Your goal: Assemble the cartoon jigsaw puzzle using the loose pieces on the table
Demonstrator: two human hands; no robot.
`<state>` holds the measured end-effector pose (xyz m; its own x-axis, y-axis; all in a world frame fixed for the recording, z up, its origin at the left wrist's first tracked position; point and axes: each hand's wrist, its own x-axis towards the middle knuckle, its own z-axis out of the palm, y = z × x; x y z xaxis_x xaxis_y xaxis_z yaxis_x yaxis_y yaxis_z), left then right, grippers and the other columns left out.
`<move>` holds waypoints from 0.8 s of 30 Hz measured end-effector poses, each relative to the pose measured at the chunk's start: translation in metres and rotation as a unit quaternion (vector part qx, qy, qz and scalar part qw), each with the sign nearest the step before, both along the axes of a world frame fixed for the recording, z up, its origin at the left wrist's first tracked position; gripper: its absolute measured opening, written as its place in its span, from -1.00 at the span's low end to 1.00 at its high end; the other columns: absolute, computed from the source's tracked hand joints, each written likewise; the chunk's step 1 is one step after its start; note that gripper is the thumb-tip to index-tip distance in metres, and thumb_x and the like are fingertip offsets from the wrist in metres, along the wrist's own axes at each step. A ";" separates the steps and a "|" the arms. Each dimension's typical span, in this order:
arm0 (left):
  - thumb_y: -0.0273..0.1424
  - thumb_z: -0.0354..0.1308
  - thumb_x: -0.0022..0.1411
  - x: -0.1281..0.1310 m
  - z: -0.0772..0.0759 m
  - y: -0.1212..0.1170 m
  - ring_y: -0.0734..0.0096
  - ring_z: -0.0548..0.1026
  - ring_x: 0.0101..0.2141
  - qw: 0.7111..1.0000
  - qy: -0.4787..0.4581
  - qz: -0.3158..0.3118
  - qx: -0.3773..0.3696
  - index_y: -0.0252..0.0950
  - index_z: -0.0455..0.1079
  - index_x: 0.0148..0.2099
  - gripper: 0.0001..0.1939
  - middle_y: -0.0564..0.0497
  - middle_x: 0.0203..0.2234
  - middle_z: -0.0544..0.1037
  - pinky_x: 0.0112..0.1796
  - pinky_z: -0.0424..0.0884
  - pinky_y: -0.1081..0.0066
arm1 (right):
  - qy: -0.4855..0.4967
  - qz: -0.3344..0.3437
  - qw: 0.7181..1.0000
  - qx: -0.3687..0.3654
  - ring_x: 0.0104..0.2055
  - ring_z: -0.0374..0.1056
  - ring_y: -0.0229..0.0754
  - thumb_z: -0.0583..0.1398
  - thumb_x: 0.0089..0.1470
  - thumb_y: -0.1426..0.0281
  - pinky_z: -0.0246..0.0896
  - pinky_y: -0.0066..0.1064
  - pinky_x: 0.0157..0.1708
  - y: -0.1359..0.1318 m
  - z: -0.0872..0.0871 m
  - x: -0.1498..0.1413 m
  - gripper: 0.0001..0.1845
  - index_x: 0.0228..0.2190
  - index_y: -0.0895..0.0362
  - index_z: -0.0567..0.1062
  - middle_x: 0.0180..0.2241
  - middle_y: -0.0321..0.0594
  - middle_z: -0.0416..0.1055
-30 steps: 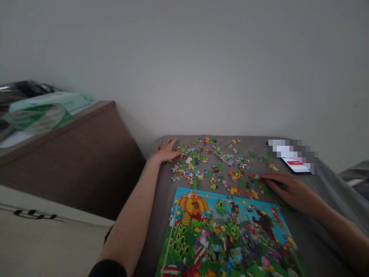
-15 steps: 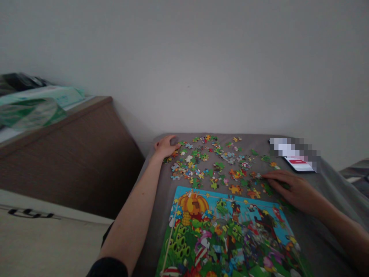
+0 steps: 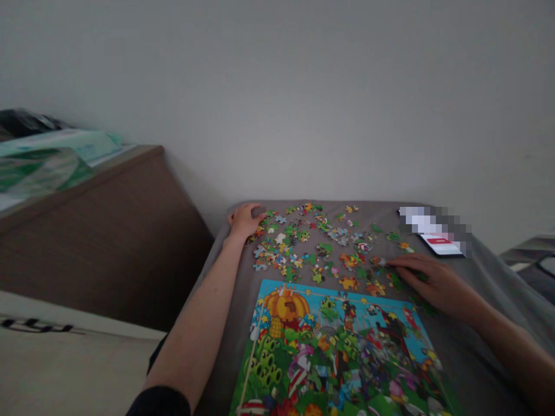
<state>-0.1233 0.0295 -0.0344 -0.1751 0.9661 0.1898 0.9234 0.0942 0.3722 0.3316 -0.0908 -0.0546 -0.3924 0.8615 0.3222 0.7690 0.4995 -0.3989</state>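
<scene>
Loose jigsaw pieces (image 3: 323,249) lie scattered across the grey cloth. At the far left corner of them rests my left hand (image 3: 245,222), its thumb and fingers curved apart beside the outermost pieces, with nothing visible in its grasp. My right hand (image 3: 427,282) lies at the right side of the scatter, fingers stretched out. Its fingertips touch or nearly touch a pale blue-grey piece (image 3: 381,262). Nearer to me is a colourful puzzle board (image 3: 288,307) showing a pumpkin and green cartoon plants; its lower edge is cut off by the frame.
A phone (image 3: 440,242), partly blurred out, lies at the back right of the grey cloth (image 3: 377,208). To the left stands a brown cabinet (image 3: 113,231) with green and white plastic bags (image 3: 52,164) on top. A pale wall (image 3: 277,104) rises behind.
The whole scene has shifted slightly left in view as the camera turned. Both hands keep about the same place among the pieces; no piece has visibly moved.
</scene>
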 end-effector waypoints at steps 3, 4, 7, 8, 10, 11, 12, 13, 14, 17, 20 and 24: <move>-0.10 0.17 0.27 -0.001 0.001 0.001 0.07 0.33 0.20 1.000 -0.004 -0.006 -0.008 -0.02 0.43 0.14 -0.58 0.07 0.19 0.45 0.17 0.20 0.06 | 0.006 0.002 1.000 0.002 -0.10 0.52 0.04 0.06 0.24 0.20 0.46 -0.08 -0.06 0.000 0.000 0.000 -0.64 -0.18 0.03 0.61 -0.17 -0.11 0.60; -0.10 0.14 0.28 0.000 0.001 0.001 0.07 0.33 0.20 1.000 -0.005 -0.006 -0.010 -0.03 0.44 0.14 -0.59 0.06 0.19 0.44 0.17 0.19 0.05 | 0.007 0.001 1.000 0.002 -0.10 0.52 0.04 0.06 0.24 0.20 0.46 -0.09 -0.06 0.000 0.000 -0.001 -0.64 -0.18 0.03 0.61 -0.17 -0.11 0.60; -0.08 0.04 0.34 0.003 0.001 0.001 0.06 0.32 0.21 1.000 -0.008 0.000 -0.014 -0.06 0.44 0.13 -0.59 0.01 0.20 0.42 0.20 0.15 0.00 | 0.006 0.001 1.000 0.002 -0.10 0.52 0.04 0.07 0.24 0.21 0.46 -0.07 -0.04 -0.001 0.002 -0.002 -0.65 -0.18 0.03 0.61 -0.16 -0.10 0.60; -0.06 0.03 0.34 0.004 0.000 0.001 0.04 0.31 0.22 1.000 -0.008 0.001 -0.015 -0.07 0.43 0.14 -0.58 -0.01 0.21 0.41 0.21 0.13 -0.02 | 0.005 0.001 1.000 0.002 -0.10 0.52 0.05 0.07 0.24 0.21 0.46 -0.06 -0.04 -0.001 0.003 -0.002 -0.65 -0.18 0.04 0.61 -0.16 -0.09 0.60; 0.00 0.08 0.29 0.005 0.000 0.001 0.00 0.28 0.24 1.000 -0.006 -0.001 -0.020 -0.08 0.43 0.15 -0.52 -0.02 0.23 0.38 0.22 0.11 -0.03 | 0.004 0.002 1.000 0.002 -0.11 0.52 0.05 0.07 0.24 0.23 0.46 -0.06 -0.06 -0.001 0.003 -0.003 -0.66 -0.18 0.04 0.61 -0.17 -0.09 0.60; 0.03 0.11 0.26 0.004 0.000 0.001 -0.02 0.27 0.24 1.000 -0.005 -0.004 -0.023 -0.07 0.42 0.16 -0.49 -0.03 0.24 0.37 0.22 0.10 -0.03 | 0.004 0.003 1.000 0.002 -0.11 0.53 0.05 0.07 0.24 0.23 0.47 -0.07 -0.07 -0.001 0.004 -0.003 -0.66 -0.18 0.04 0.61 -0.17 -0.09 0.60; 0.04 0.13 0.23 0.003 0.000 0.002 -0.03 0.26 0.25 1.000 -0.004 -0.008 -0.027 -0.07 0.41 0.16 -0.46 -0.03 0.25 0.36 0.22 0.10 -0.03 | 0.004 0.004 1.000 0.001 -0.12 0.53 0.05 0.07 0.24 0.23 0.47 -0.07 -0.08 -0.001 0.004 -0.004 -0.66 -0.18 0.04 0.61 -0.17 -0.09 0.60; 0.04 0.15 0.22 0.001 0.001 0.002 -0.03 0.26 0.25 0.999 -0.003 -0.014 -0.032 -0.07 0.41 0.17 -0.45 -0.03 0.26 0.35 0.22 0.11 -0.02 | 0.004 0.004 1.000 0.000 -0.11 0.53 0.05 0.06 0.24 0.23 0.47 -0.07 -0.08 -0.001 0.004 -0.004 -0.65 -0.18 0.04 0.61 -0.17 -0.09 0.60; 0.04 0.17 0.20 -0.001 0.002 0.003 -0.03 0.27 0.25 0.999 -0.001 -0.023 -0.040 -0.07 0.40 0.18 -0.43 -0.03 0.26 0.35 0.21 0.13 0.00 | 0.005 0.004 1.000 0.000 -0.11 0.53 0.06 0.06 0.24 0.23 0.47 -0.07 -0.08 -0.001 0.004 -0.004 -0.66 -0.18 0.03 0.61 -0.17 -0.10 0.60; 0.05 0.24 0.10 -0.009 0.006 0.004 -0.01 0.31 0.23 0.995 0.003 -0.067 -0.067 -0.09 0.36 0.23 -0.31 -0.03 0.26 0.36 0.20 0.20 0.09 | 0.008 0.000 1.000 0.001 -0.10 0.52 0.07 0.06 0.23 0.20 0.47 -0.06 -0.07 -0.001 0.004 -0.004 -0.65 -0.19 0.02 0.61 -0.16 -0.10 0.60; 0.08 0.30 -0.01 -0.014 0.011 0.005 0.01 0.32 0.22 0.990 0.008 -0.111 -0.088 -0.12 0.34 0.26 -0.17 -0.04 0.27 0.36 0.19 0.24 0.17 | 0.006 0.000 1.000 -0.003 -0.09 0.52 0.08 0.06 0.23 0.20 0.47 -0.05 -0.07 -0.001 0.004 -0.003 -0.64 -0.18 0.03 0.62 -0.16 -0.10 0.60; 0.11 0.31 -0.04 -0.014 0.011 0.005 -0.04 0.27 0.25 0.987 0.017 -0.128 -0.097 -0.12 0.30 0.30 -0.11 -0.06 0.28 0.33 0.21 0.21 0.13 | 0.000 0.003 1.000 -0.004 -0.10 0.52 0.06 0.05 0.24 0.23 0.46 -0.05 -0.07 -0.001 0.004 -0.004 -0.64 -0.18 0.04 0.61 -0.16 -0.09 0.60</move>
